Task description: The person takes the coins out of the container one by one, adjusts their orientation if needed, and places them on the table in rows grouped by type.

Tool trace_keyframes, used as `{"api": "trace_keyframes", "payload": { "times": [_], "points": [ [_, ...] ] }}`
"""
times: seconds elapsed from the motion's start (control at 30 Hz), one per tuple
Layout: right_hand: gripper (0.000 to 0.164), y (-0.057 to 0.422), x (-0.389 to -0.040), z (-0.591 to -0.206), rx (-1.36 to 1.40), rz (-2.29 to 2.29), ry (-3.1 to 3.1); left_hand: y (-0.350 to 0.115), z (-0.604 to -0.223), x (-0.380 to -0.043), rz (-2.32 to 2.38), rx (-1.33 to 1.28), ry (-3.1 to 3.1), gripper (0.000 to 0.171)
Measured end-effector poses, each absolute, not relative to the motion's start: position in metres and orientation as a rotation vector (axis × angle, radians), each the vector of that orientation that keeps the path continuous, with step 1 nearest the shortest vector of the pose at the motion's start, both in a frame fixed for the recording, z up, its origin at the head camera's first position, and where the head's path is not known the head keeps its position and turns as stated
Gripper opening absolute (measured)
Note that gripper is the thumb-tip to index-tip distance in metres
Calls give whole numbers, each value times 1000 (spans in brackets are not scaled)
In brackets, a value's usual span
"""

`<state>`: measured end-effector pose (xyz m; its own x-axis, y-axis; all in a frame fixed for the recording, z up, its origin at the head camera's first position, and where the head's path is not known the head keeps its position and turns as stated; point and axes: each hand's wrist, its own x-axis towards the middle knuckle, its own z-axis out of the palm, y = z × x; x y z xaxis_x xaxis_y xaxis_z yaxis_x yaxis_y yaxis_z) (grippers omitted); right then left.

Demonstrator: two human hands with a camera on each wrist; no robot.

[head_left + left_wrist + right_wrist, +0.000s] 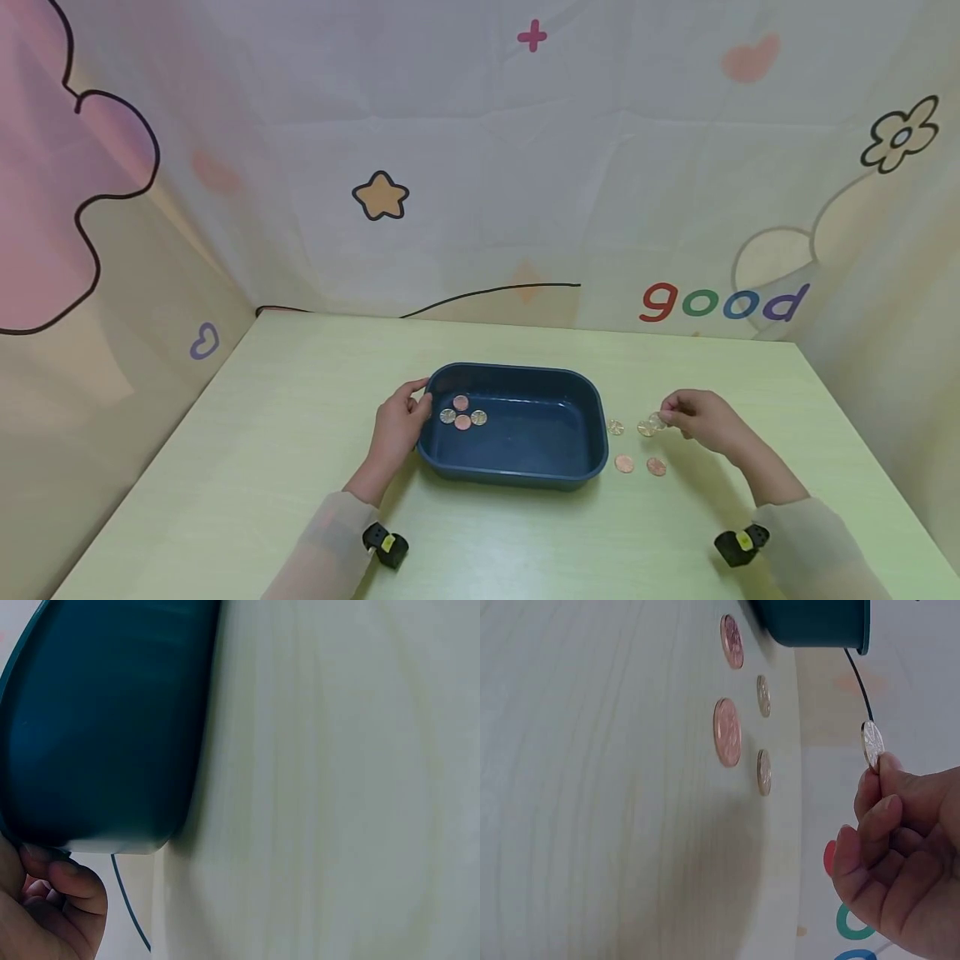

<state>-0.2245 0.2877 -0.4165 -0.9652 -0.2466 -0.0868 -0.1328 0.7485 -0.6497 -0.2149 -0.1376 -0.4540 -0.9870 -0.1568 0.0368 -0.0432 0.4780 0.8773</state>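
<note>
A dark blue rectangular tray (517, 481) stands on the table. My left hand (399, 427) grips its left end, thumb by the rim; part of the fingers is hidden behind the wall. Inside, toward the left, lie two copper-coloured coins (462, 422) and two silvery coins (478, 417). Right of the tray, my right hand (701, 417) pinches a silvery coin (872, 744) between thumb and forefinger, above the table. Below it lie two pale coins (615, 427) and, nearer me, two copper-coloured coins (624, 463).
The pale table (300, 433) extends around the tray on every side. A printed cloth (480, 167) hangs behind it and along both sides. Each forearm carries a small black wrist camera (386, 546) over a light sleeve.
</note>
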Motion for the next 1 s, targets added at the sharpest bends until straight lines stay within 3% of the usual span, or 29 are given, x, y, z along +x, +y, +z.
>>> {"api": "trace_keyframes", "payload": {
  "times": [1.0],
  "points": [
    [22,328,-237,-436,-113,-861,2832,-137,-452,-214,-1555,159,-2599,40]
  ]
}}
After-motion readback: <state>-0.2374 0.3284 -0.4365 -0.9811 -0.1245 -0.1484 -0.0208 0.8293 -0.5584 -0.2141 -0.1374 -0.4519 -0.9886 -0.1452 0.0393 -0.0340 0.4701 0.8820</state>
